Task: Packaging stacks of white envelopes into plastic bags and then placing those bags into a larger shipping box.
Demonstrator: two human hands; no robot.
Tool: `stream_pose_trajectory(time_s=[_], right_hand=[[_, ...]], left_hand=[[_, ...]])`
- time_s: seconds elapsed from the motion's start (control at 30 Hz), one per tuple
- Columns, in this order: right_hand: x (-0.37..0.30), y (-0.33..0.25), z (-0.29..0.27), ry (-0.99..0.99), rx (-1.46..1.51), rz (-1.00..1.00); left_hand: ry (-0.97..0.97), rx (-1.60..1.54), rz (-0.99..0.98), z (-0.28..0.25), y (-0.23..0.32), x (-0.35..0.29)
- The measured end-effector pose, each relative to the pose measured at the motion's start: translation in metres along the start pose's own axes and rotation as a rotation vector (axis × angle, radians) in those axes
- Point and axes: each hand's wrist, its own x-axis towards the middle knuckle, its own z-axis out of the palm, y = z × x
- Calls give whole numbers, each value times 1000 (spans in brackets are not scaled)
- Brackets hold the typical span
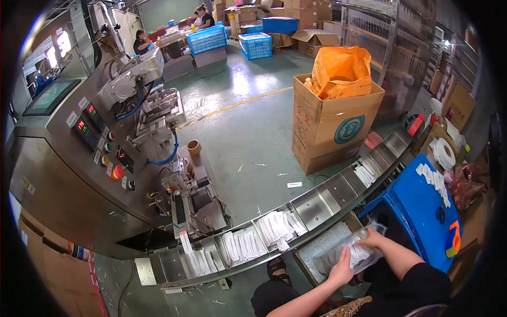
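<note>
A clear plastic bag [376,260] with white slim packets inside is between my hands at the lower right, above an open carton [311,268] lined with clear plastic. My left hand [341,268] grips the bag's near left side, fingers pointing up. At the bag's far edge, my right hand [373,239] is closed on it, its fingertips bent over and partly hidden. Beyond them runs a curved metal conveyor [315,206] with divided trays. Bunches of white paper packets [243,245] lie in several of its compartments.
A machine with a control panel [105,153] stands left. A tall carton [327,129] holds an orange sack [342,71] beyond the conveyor. A blue table [417,211] at right bears packets, scissors [440,214] and an orange tape dispenser [454,238]. People work far back.
</note>
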Motion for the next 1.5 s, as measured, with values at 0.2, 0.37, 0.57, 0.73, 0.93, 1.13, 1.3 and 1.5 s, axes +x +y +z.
stream_pose_trajectory(time_s=[0.2, 0.37, 0.57, 0.73, 0.93, 1.13, 1.3, 1.5], right_hand=[[-24, -29, 59, 102, -190, 64], [-41, -47, 29, 235, -201, -76], [-21, -55, 13, 230, -207, -618], [-24, -50, 53, 212, -384, -656], [-12, -46, 70, 228, -543, -571], [-10, -36, 88, 386, -550, -671], [-3, -32, 81, 296, -527, -642], [-28, -42, 45, 466, -143, -847]], left_hand=[[-28, -60, -25, 8, -7, 11], [37, -46, -6, 0, 1, 13], [75, -50, -26, -7, 2, 13], [98, -55, -3, -2, -3, 17], [80, -72, -14, -7, 3, 14], [123, -100, 11, -3, -4, 19], [133, -89, 33, -1, -3, 19], [117, -67, -2, -3, -3, 17]])
